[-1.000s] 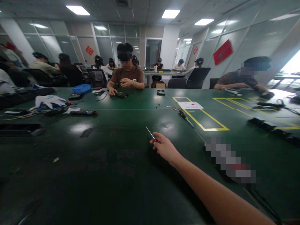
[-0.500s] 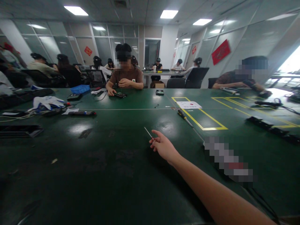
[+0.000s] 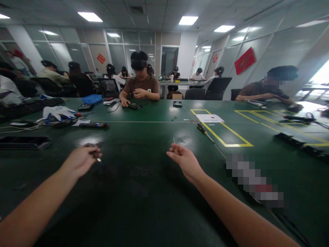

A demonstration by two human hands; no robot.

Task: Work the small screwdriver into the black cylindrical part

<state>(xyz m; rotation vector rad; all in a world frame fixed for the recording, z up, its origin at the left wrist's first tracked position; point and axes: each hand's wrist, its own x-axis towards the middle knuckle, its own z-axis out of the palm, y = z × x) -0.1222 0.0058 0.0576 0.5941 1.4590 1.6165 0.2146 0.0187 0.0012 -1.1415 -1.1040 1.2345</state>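
Note:
My right hand (image 3: 185, 160) is closed around a slim pointed tool (image 3: 174, 140), its thin pale tip rising above the fingers; most of it is hidden, so its exact kind does not show. On the left, my left hand (image 3: 81, 159) grips a small dark piece with a bright metal-like end (image 3: 97, 156), too blurred to name. Both hands are over the green table (image 3: 133, 212), well apart from each other. Beyond the right hand, a yellow-and-black screwdriver (image 3: 202, 128) lies with its shaft pointing toward me.
A blurred-out strip-shaped object (image 3: 254, 178) with a cable lies right. White gloves (image 3: 58, 113), a pen-like dark tool (image 3: 94, 125), a blue basket (image 3: 92, 99) and a black tray (image 3: 24, 142) are left. Yellow tape (image 3: 239, 145) marks the right side. A co-worker (image 3: 141, 84) sits opposite.
My left hand has come into view from the left, holding the small dark piece. The tool in my right hand has turned more upright. The view has shifted slightly.

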